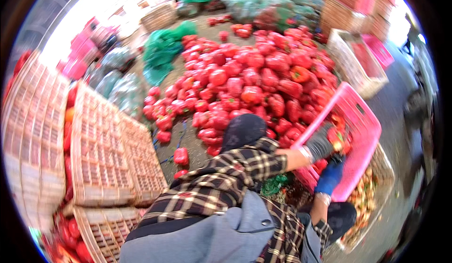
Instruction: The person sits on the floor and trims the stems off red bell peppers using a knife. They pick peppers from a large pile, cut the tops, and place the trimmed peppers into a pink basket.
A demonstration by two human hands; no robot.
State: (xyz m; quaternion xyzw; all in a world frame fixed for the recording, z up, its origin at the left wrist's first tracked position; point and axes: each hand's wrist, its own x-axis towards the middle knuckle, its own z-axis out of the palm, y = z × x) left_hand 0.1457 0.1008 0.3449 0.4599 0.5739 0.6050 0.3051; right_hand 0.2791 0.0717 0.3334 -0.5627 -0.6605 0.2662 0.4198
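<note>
My left hand (pixel 319 144), in a dark grey glove, holds a red bell pepper (pixel 332 135) over a pink plastic crate (pixel 367 132). A pale, greenish bit shows at the pepper's lower end. Just below it, my right hand (pixel 330 178) in a blue glove grips a small dark tool (pixel 336 158), its kind too blurred to tell. More red peppers lie inside the tilted crate. Below the crate's right side, a pale container (pixel 391 178) holds pepper cores and stems (pixel 363 196). A large heap of red bell peppers (pixel 247 72) lies on the floor beside the crate.
Tan plastic crates (pixel 102 146) with peppers stand at the left. Green netting (pixel 159 53) lies beyond the heap's left edge. Filled mesh bags (pixel 261 7) line the back. A whitish crate (pixel 353 65) and stacked crates (pixel 342 16) stand at the back right.
</note>
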